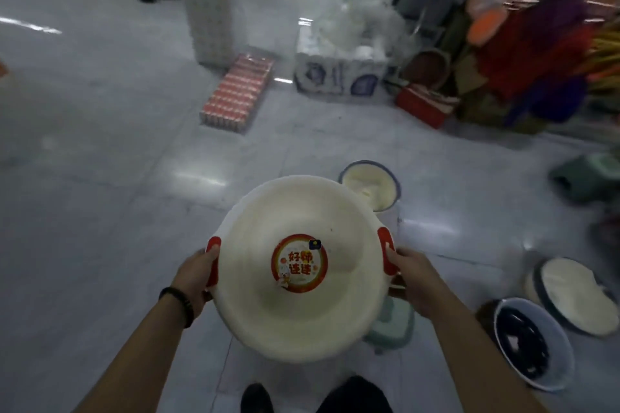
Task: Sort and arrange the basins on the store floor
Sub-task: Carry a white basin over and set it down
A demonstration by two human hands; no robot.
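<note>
Setting: shop floor of a household-goods store, with stock in bulk and in wrapping.

Glossy grey tiled floor (100,117) with goods set straight on it: a tall shrink-wrapped bale of white rolls (209,10), a flat wrapped pack of red-and-white items (236,94), an opened pack of paper rolls (339,77) and a red box (422,104). At right is a bunched display of bright dusters and brooms (536,54) in purple, red and orange; detail blurred. Like plastic basins lie about the floor: a cream basin (370,184), a dark-lined basin (533,342) and a tilted white one (570,295). The white basin (295,312) carries a round printed product sticker (298,263) in its bowl.
</note>
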